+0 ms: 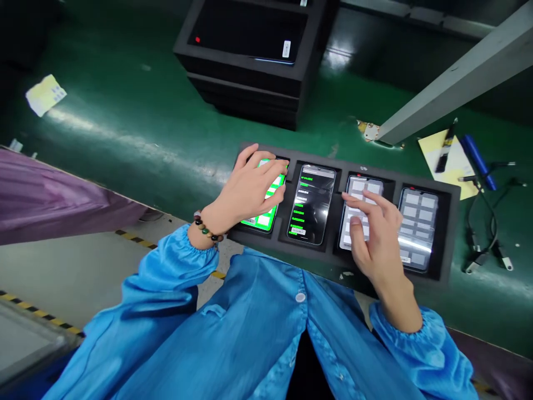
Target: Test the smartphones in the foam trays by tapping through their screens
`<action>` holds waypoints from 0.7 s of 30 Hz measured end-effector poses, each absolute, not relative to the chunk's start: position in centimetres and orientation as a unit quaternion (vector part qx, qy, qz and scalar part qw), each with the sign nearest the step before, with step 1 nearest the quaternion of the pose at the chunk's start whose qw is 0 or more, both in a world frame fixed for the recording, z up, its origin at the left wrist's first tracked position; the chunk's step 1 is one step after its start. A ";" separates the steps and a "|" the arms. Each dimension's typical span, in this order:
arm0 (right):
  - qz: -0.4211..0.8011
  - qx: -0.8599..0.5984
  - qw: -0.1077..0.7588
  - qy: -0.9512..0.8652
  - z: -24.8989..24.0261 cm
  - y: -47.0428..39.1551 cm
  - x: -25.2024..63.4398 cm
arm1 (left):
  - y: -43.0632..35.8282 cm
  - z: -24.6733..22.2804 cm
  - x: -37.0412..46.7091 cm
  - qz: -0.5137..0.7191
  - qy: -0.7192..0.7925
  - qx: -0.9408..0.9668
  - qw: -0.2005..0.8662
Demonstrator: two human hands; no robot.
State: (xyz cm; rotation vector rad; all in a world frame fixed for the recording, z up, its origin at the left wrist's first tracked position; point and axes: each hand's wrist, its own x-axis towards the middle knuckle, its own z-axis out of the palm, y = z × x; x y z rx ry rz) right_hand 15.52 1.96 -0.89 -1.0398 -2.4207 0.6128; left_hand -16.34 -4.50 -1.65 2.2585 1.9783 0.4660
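Observation:
A black foam tray (447, 233) lies along the bench edge with several smartphones in its slots. My left hand (254, 186) rests over the leftmost smartphone (263, 220), whose screen glows green and white; its fingers are spread and partly hide the screen. Beside it lies a smartphone (312, 203) with green and white text lines on a dark screen. My right hand (375, 233) hovers at the third smartphone (347, 236), fingers apart, fingertips over its grey-button screen. The rightmost smartphone (418, 222) shows similar grey buttons and is partly covered by that hand.
A stack of black foam trays (245, 69) with a dark phone on top stands at the back. A grey metal post (449, 78) rises at the right. Near it lie a yellow paper (433, 150), a blue marker (478, 161) and short cables (493, 233). Another yellow paper (45, 95) lies far left.

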 end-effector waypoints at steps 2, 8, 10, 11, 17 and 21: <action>0.221 -0.372 0.225 -0.873 -1.1 1.3 15.9 | -4.9 -1.7 -16.5 0.165 0.646 0.743 0.062; 0.254 -0.315 0.210 -0.890 -1.4 -0.3 15.5 | -7.7 -1.4 -17.1 0.201 0.654 0.724 0.083; 0.256 -0.301 0.209 -0.894 -1.5 -0.5 15.4 | -8.8 -1.3 -17.1 0.213 0.655 0.720 0.084; 0.255 -0.299 0.215 -0.894 -1.6 -0.6 15.4 | -9.3 -1.3 -17.1 0.214 0.653 0.722 0.087; 0.245 -0.299 0.231 -0.893 -1.7 -0.6 15.5 | -11.1 -1.4 -17.0 0.208 0.610 0.757 0.111; 0.243 -0.305 0.234 -0.891 -1.7 -0.6 15.3 | -12.0 -1.3 -17.2 0.210 0.626 0.747 0.083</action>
